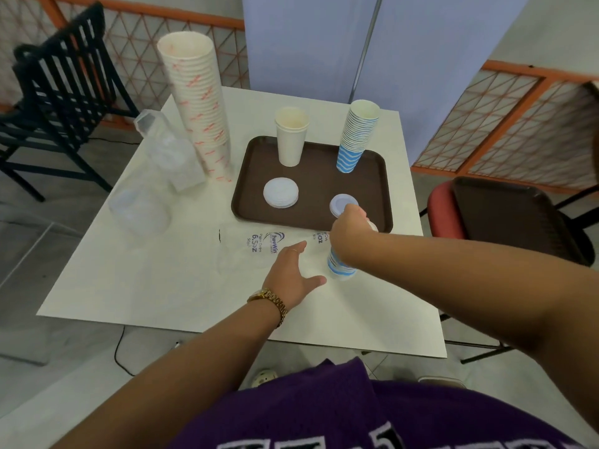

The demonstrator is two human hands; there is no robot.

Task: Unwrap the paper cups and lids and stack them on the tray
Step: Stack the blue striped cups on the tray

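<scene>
A brown tray (372, 166) on the white table carries plain white cups (290, 137), a tall stack of blue-striped cups (355, 137), a pile of white lids (280, 192) and a smaller lid pile (342, 204). In front of the tray, my right hand (351, 228) grips the top of another blue-striped cup stack (338, 267) standing on the table. My left hand (291, 273), with straight fingers, lies flat on the clear printed wrapper (256, 244) beside that stack.
A tall stack of red-patterned cups (201, 108) stands left of the tray, with clear wrapped packs (168, 150) and a pack of lids (139, 205) beside it. A black chair (64, 82) is at the far left. A red stool holds a second brown tray (512, 218).
</scene>
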